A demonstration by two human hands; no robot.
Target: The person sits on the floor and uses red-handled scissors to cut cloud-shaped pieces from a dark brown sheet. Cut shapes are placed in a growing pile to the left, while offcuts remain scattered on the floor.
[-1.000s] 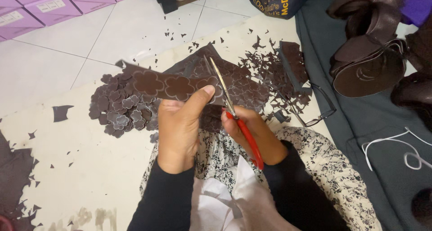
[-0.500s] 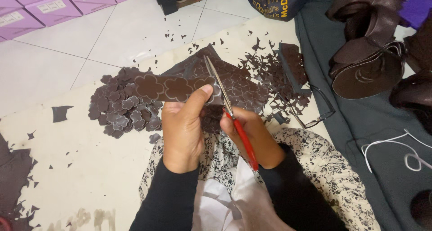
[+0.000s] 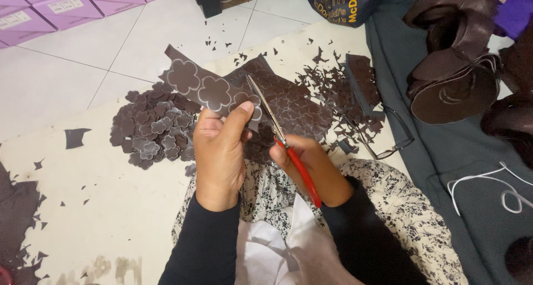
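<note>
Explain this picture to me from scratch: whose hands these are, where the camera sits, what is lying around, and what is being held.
There is no machine here. A person wears a camera on the head, so you look down at their own two hands over their lap. The left hand grips a dark brown strip printed with pale flower outlines. The right hand holds red-handled scissors, blades against the strip's edge. On the pale floor covering lies a pile of cut-out brown flowers, more printed sheets and many small offcuts. A pair of glasses lies to the right, at the edge of a dark grey cloth that also carries curved brown pieces. Purple boxes stand on the tiles at top left.
</note>
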